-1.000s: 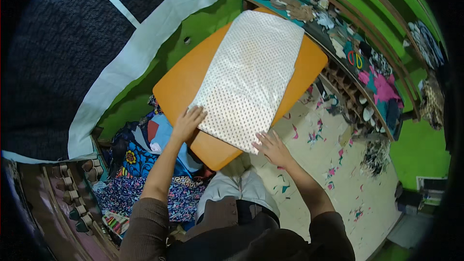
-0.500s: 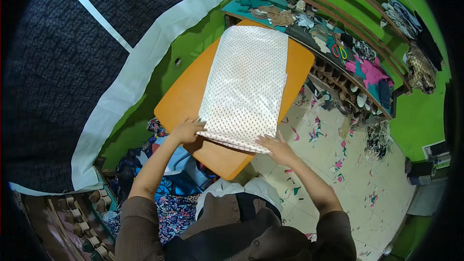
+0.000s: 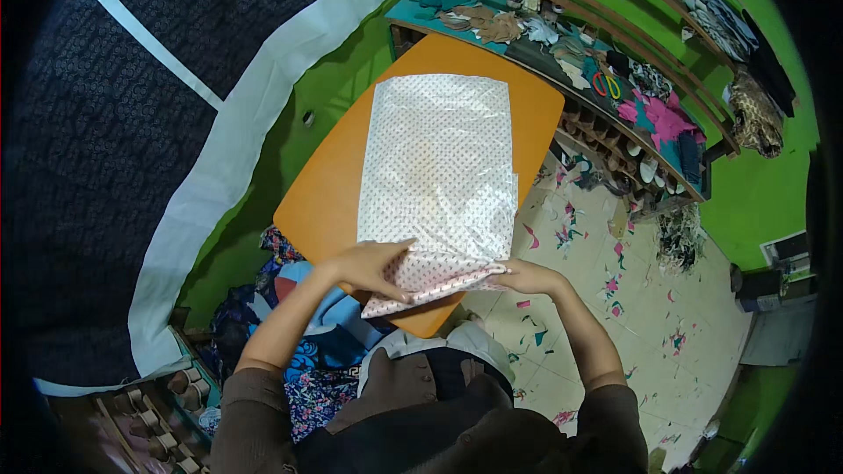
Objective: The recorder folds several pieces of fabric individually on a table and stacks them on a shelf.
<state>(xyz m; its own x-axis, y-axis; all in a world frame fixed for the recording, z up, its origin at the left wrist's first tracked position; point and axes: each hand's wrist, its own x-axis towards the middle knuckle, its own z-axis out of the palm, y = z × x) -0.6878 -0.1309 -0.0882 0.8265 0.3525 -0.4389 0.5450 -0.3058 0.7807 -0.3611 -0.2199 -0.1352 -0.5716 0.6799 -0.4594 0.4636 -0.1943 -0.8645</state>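
Note:
A shiny white cloth [image 3: 436, 158] with small dark printed motifs lies lengthwise over an orange table [image 3: 329, 175]. Its near end is folded up into a loose, puckered flap, whose edge slants up to the right. My left hand [image 3: 373, 269] rests on the left part of this flap, thumb and fingers spread apart over the cloth. At the flap's right end my right hand [image 3: 532, 278] has its fingers closed on the cloth's edge. The fingertips there are partly hidden by the fold.
A teal-topped bench [image 3: 426, 9] behind the table holds fabric scraps, scissors [image 3: 606, 85] and a pink cloth [image 3: 666, 118]; shoe forms fill its shelf. Coloured offcuts litter the tiled floor [image 3: 597, 333] at right. Piled fabrics [image 3: 329, 355] lie at the near left, below a dark hanging cloth [image 3: 114, 167].
The cloth has slid nearer to me, and its near edge is now bunched and slanted. My left hand has moved right onto the flap; my right hand has shifted slightly right and closed on the edge.

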